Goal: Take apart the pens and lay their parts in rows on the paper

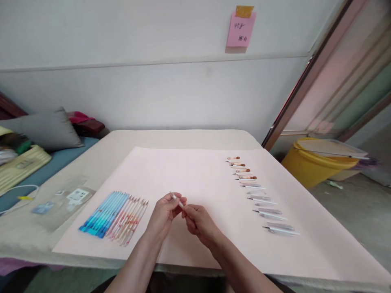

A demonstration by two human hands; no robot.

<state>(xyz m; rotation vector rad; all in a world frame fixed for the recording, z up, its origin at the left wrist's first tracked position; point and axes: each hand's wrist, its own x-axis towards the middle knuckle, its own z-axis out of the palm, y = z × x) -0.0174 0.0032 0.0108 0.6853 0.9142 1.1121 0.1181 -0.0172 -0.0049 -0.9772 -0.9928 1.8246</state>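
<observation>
My left hand (164, 213) and my right hand (198, 220) meet above the pale pink sheet (198, 179) near the table's front edge. Both pinch a thin pen part (176, 199), its tip pointing up and to the left. To the left of my hands lies a neat row of blue and pink-patterned pens (114, 212) side by side. A column of small pen parts (258, 194), some orange-tipped and some grey, runs along the sheet on the right.
An empty clear plastic bag (65, 200) with a label lies left of the sheet. A grey cushion (50, 130) and a bed are at far left. A yellow bin (317, 160) stands on the floor to the right. A pink note (240, 29) hangs on the wall.
</observation>
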